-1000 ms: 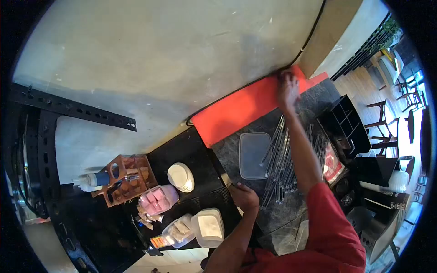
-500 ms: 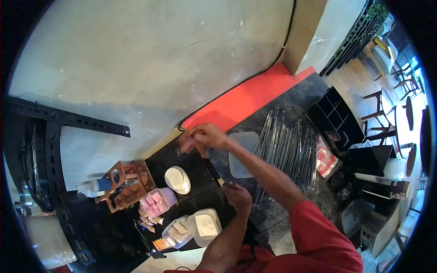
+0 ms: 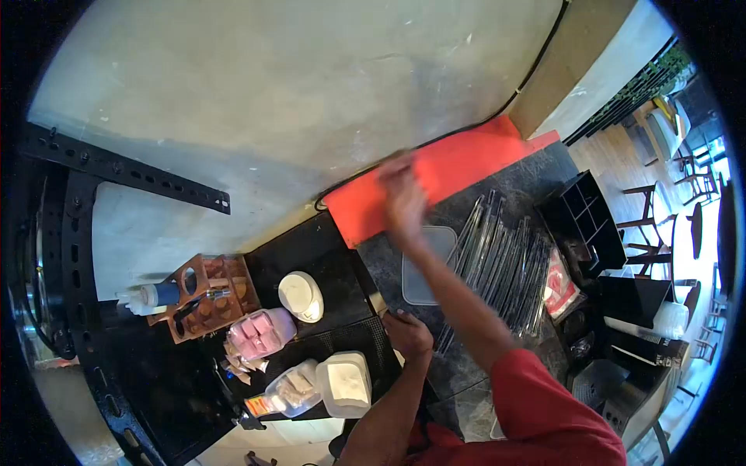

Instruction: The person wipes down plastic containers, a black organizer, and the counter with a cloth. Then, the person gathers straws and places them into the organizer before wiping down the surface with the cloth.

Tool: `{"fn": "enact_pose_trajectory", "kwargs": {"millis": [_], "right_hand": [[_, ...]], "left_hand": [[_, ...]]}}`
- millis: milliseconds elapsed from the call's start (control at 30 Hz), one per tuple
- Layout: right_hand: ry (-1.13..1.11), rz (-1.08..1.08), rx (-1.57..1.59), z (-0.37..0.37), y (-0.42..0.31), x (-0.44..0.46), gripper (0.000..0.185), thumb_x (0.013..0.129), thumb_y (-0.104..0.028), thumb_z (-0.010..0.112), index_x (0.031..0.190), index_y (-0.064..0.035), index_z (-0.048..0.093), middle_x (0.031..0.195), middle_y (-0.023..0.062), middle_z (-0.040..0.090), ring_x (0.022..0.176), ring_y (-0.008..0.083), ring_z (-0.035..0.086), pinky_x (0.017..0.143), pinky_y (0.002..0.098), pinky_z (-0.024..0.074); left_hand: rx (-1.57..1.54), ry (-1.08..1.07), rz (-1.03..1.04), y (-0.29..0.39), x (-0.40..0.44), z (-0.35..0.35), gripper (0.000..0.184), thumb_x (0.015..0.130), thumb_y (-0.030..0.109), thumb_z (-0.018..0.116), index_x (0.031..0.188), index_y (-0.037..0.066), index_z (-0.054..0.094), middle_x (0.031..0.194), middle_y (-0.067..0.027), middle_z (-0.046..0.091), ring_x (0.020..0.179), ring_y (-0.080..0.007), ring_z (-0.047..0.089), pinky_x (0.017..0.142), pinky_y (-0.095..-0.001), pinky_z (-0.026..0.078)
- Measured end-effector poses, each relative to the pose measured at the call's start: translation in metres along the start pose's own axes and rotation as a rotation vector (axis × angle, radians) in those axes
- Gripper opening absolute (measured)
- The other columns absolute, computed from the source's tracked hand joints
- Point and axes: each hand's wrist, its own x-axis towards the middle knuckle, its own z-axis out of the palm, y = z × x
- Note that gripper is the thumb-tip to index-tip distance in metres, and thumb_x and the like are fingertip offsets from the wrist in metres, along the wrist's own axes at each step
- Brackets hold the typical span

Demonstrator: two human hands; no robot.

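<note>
My right hand [image 3: 402, 203] is over the red strip [image 3: 474, 161] along the wall, with its fingers smeared by motion; whether it holds anything does not show. Lower down, my left hand [image 3: 409, 335] is closed beside the counter's inner edge, thumb on top. A narrow pale strip [image 3: 378, 303] adjoins its fingers, and what they grip, if anything, is hidden. Under my right forearm lies a translucent rectangular lid or tray [image 3: 420, 283]. A wide heap of clear-wrapped thin sticks or straws [image 3: 505, 264] spreads on the dark stone-look counter [image 3: 462, 377] beside it.
On the black surface at left are a white round container [image 3: 301, 295], a tub of pink packets [image 3: 260, 334], a brown holder [image 3: 206, 299] and two plastic tubs, one with white contents [image 3: 344, 384]. A black divided box [image 3: 579, 221] stands right. A metal bracket [image 3: 132, 168] juts out left.
My right hand has moved up and right, from the near end of the red strip to over its middle. My left hand stays at the counter edge. The view has shifted slightly.
</note>
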Motion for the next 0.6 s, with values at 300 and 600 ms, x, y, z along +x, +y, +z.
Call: {"fn": "enact_pose_trajectory", "kwargs": {"millis": [300,600], "right_hand": [[-0.712,0.092,1.501,-0.098,0.001,0.027,0.024,0.081,0.003,0.05,0.1,-0.0004,0.065,0.09,0.0115,0.069,0.081,0.0235,0.068,0.071,0.0346,0.055],[0.167,0.057,0.185,-0.067,0.209,0.109,0.046,0.081,0.0,0.05,0.127,-0.0016,0.055,0.131,0.0183,0.052,0.122,0.0332,0.049,0.101,0.0424,0.0428]], "left_hand": [[0.037,-0.054,-0.05,-0.002,-0.009,0.004,0.036,0.101,0.027,0.037,0.101,-0.007,0.049,0.093,-0.0311,0.053,0.088,-0.0498,0.053,0.076,-0.0526,0.043],[0.013,-0.017,-0.023,-0.011,-0.003,0.008,0.035,0.1,0.025,0.037,0.105,-0.008,0.047,0.1,-0.0305,0.054,0.093,-0.0489,0.054,0.079,-0.0523,0.045]]}}
